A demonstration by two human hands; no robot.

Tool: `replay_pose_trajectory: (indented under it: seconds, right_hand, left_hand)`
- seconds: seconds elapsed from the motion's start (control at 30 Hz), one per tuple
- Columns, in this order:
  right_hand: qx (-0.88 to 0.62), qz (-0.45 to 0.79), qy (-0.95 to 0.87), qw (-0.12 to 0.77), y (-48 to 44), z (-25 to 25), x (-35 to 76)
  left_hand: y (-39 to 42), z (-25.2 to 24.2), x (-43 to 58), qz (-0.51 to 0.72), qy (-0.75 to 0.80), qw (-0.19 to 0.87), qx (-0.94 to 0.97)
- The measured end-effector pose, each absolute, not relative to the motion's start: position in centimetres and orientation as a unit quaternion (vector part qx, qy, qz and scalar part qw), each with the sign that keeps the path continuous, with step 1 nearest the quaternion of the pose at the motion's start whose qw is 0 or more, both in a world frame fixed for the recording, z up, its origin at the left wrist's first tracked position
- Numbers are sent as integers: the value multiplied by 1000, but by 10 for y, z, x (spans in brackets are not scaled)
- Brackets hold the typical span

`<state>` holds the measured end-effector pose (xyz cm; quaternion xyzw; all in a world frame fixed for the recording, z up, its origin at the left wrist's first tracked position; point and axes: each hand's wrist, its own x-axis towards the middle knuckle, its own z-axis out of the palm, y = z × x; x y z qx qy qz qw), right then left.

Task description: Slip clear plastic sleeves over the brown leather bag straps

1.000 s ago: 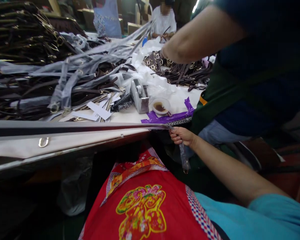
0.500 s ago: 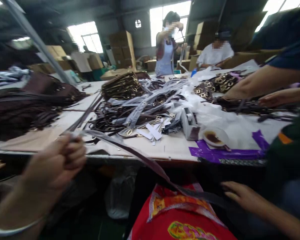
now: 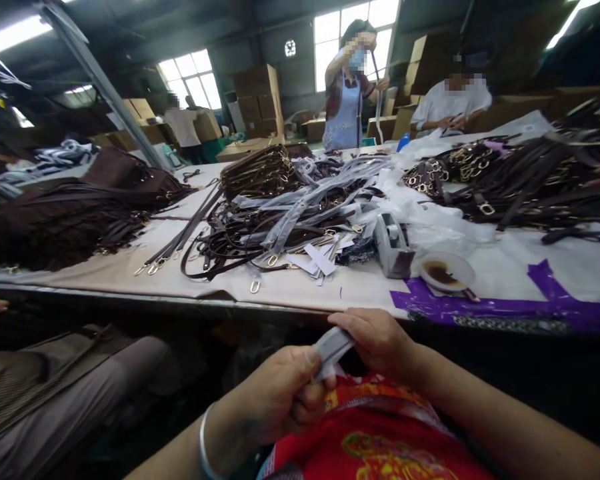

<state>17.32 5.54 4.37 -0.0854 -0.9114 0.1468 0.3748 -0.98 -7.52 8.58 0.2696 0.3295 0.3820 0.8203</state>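
So the biggest thing here is the long table (image 3: 295, 293) with a pale cover, running left to right across the scene. On its left side sits a big dark brown pile (image 3: 70, 213). Far right, there's a messy heap of dark straps with gold hardware (image 3: 540, 173), and just left of that some crumpled white plastic (image 3: 440, 223). Another tangle of dark straps (image 3: 240, 233) fills the middle, with clear sleeves (image 3: 287, 223) lying over it.

Over on the far side, 1 person in a blue apron (image 3: 343, 117) stands with an arm raised, holding up a dark strap, and 1 person in a white top (image 3: 455, 103) is to the right of them.

Near side: a red apron (image 3: 350, 433) with a yellow-edged print, right below the hands. The left hand (image 3: 290, 387), bracelet (image 3: 203, 440) on that wrist, is closed and pinching a pale grey strip (image 3: 333, 347). The right hand (image 3: 380, 340) grips the strip's other end, fingers curled. It's in front of the near table edge; can't tell what's inside.

Smaller stuff: purple tape (image 3: 485, 310) along the near right edge, a grey tape dispenser (image 3: 395, 250), a dish (image 3: 463, 267) of brown liquid just right of it, white cards (image 3: 320, 260) left of it, and 1 little gold ring (image 3: 255, 287) near the edge.
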Motion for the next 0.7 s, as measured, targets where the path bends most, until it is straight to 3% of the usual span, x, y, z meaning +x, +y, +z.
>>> replay_pose_trajectory:
  seconds: [0.1, 0.17, 0.3, 0.43, 0.57, 0.7]
  right_hand:
    - [-70, 153, -925, 339, 62, 26, 180]
    - [-90, 231, -917, 313, 58, 13, 181]
    - [-203, 373, -868, 258, 31, -9, 183]
    - [-251, 494, -813, 180, 4, -10, 189]
    - [-254, 702, -657, 102, -13, -4, 193]
    - [-233, 798, -544, 112, -18, -4, 193]
  left_hand:
    - [-81, 78, -4, 381, 285, 834, 281]
    - [-78, 83, -2, 459, 259, 810, 256]
    - [-49, 101, -15, 665, 263, 679, 168]
    - [-13, 95, -35, 774, 318, 524, 158]
    - [6, 64, -40, 802, 381, 386, 250]
    - [8, 31, -38, 738, 464, 231, 432]
